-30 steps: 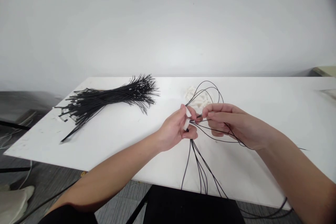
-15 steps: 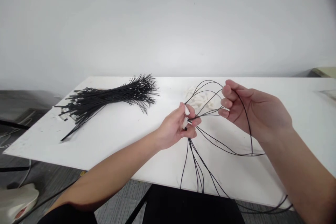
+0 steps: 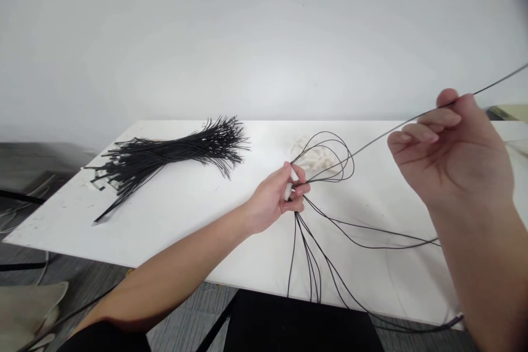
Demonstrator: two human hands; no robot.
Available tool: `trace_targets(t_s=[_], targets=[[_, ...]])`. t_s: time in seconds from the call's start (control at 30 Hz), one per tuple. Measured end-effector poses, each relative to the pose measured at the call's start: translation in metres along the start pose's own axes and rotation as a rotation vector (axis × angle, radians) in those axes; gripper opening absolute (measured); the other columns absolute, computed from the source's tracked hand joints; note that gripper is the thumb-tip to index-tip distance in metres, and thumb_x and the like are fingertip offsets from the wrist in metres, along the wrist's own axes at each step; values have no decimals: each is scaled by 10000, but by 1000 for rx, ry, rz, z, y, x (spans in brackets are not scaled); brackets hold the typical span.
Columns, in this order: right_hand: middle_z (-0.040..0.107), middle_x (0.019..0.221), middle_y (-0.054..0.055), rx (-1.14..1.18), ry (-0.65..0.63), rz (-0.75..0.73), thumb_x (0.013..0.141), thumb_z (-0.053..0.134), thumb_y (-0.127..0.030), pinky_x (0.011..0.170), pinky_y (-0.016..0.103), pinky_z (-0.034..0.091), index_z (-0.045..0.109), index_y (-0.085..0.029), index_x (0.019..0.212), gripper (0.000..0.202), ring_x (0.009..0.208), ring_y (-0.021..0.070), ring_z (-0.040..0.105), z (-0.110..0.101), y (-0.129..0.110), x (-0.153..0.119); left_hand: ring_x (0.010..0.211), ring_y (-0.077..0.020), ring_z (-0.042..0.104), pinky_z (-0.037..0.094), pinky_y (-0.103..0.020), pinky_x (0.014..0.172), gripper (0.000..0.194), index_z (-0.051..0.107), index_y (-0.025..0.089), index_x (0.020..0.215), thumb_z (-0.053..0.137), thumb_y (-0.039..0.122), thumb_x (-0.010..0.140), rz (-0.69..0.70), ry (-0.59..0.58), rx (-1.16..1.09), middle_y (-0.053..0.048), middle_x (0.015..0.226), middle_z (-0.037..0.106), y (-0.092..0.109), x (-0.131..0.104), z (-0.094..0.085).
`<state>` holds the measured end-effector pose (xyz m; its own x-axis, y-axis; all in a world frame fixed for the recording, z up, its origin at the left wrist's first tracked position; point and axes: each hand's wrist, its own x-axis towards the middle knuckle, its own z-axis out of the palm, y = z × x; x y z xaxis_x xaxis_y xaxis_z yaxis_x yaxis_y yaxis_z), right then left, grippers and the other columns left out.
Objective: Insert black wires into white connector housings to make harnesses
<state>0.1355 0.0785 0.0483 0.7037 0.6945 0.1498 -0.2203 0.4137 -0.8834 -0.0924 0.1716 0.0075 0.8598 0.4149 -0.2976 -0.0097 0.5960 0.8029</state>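
One white desk (image 3: 185, 203) bears a black wire bundle (image 3: 165, 154), laid lengthwise, likely limiting tangles. Right hand (image 3: 457, 159) raised: grip pinches one black wire (image 3: 381, 136), nearly straight, presumably clear of the loops. Left hand (image 3: 266, 203): grip closed. Just beyond, heaped white pieces (image 3: 315, 159). Smallest: two white connectors (image 3: 287, 191) in left fingers, seemingly anchoring wires.

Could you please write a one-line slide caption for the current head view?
Left hand holding small white pieces, right hand pinching a black wire, with piled black wires on the white table.
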Motion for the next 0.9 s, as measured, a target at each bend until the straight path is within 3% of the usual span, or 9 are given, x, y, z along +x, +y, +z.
trace_targets(t_s=[0.07, 0.17, 0.33, 0.4, 0.47, 0.57, 0.63, 0.7, 0.9], targets=[[309, 698, -36, -14, 40, -64, 916, 548, -376, 635, 281, 424, 595, -243, 833, 164, 551, 66, 349, 1, 0, 1, 456, -43, 243, 363, -226, 569, 365, 470, 195, 825, 315, 492, 971, 11, -1, 38, 36, 671, 365, 0, 0, 1], [435, 802, -7, -50, 19, -100, 938, 501, -406, 632, 289, 426, 606, -271, 920, 172, 646, 79, 458, 1, -4, 2, 488, -51, 249, 260, -203, 518, 344, 485, 183, 848, 333, 465, 972, 43, 1, 109, 27, 672, 358, -1, 1, 1], [563, 889, -5, -81, 90, -72, 837, 653, -284, 409, 242, 224, 677, -289, 983, 147, 486, 34, 283, 8, -7, -6, 528, -58, 242, 174, -228, 509, 371, 549, 167, 948, 401, 507, 947, 56, 4, 233, 21, 698, 343, -3, 1, 0], [623, 898, 11, -166, 106, -202, 781, 697, -239, 401, 264, 203, 713, -269, 908, 131, 461, 42, 320, 15, -2, -14, 544, -68, 258, 200, -241, 517, 385, 571, 172, 997, 423, 522, 937, 48, -6, 268, 21, 704, 340, -4, 0, -1], [662, 809, 22, -316, 78, -417, 736, 729, -199, 422, 288, 260, 731, -234, 786, 60, 477, 73, 414, 22, 4, -25, 562, -78, 282, 224, -253, 527, 395, 585, 177, 1037, 439, 528, 930, 38, -18, 293, 20, 709, 341, -5, 0, -1], [640, 638, 0, -626, -126, -577, 742, 736, -196, 481, 300, 340, 717, -234, 690, 67, 546, 108, 495, 29, 10, -39, 561, -80, 298, 214, -269, 529, 403, 592, 171, 1059, 457, 526, 924, 50, -62, 300, 22, 712, 345, -5, -1, 1], [613, 611, -19, -797, -317, -530, 768, 705, -188, 477, 288, 334, 695, -247, 678, 108, 544, 101, 472, 30, 9, -45, 552, -76, 297, 205, -276, 536, 388, 587, 166, 1073, 475, 505, 922, 71, -104, 294, 30, 704, 342, -4, -1, 2], [559, 574, -29, -874, -400, -470, 769, 673, -158, 449, 276, 293, 661, -243, 652, 145, 514, 92, 423, 29, 8, -47, 548, -69, 299, 206, -281, 548, 362, 587, 162, 1061, 495, 483, 919, 89, -128, 288, 33, 713, 349, -4, -1, 2], [399, 519, -39, -849, -284, -409, 685, 620, -97, 446, 266, 236, 583, -219, 596, 156, 502, 88, 302, 22, 9, -45, 542, -57, 296, 202, -286, 569, 341, 580, 182, 1091, 476, 466, 933, 94, -160, 299, 26, 758, 375, -5, -2, -1]])
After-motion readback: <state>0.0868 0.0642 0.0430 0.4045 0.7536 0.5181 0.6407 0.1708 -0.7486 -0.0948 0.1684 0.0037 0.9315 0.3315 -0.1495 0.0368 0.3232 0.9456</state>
